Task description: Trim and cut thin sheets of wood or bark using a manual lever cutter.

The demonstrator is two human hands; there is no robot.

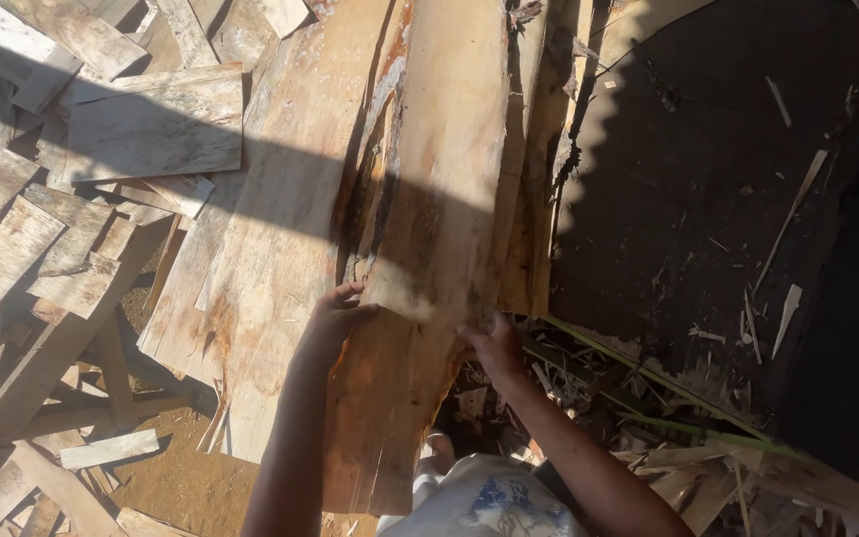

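Left hand: the left hand (335, 318) grips the left edge of a long wooden plank (429, 249), fingers curled over the top face and thumb along the side, pressed onto the wood.
Right hand: the right hand (494, 343) holds the right edge of the same plank, fingers bent around it; the fingertips are partly in shadow, so how far they wrap underneath cannot be told.
Plank: pale, rough-sawn, with reddish-orange stains and a dark streak along its left side; it runs from near the person's body up toward the top of the view, lying over a stack of boards (280, 249) of similar wood, tilted slightly.
Left side: a heap of grey weathered offcuts (82, 169) lies scattered, some overlapping, on brown dirt ground (181, 482).
Right side: a dark sheet (728, 199) with a jagged sunlit edge, strewn with thin wood splinters (792, 214).
Below the right hand: a litter of wood scraps (569, 383) crossed by a green stem (648, 383).
Light: a hard shadow falls across the lower part of the stack and both forearms.
Clothing: a pale shirt (479, 497) shows at the bottom edge.
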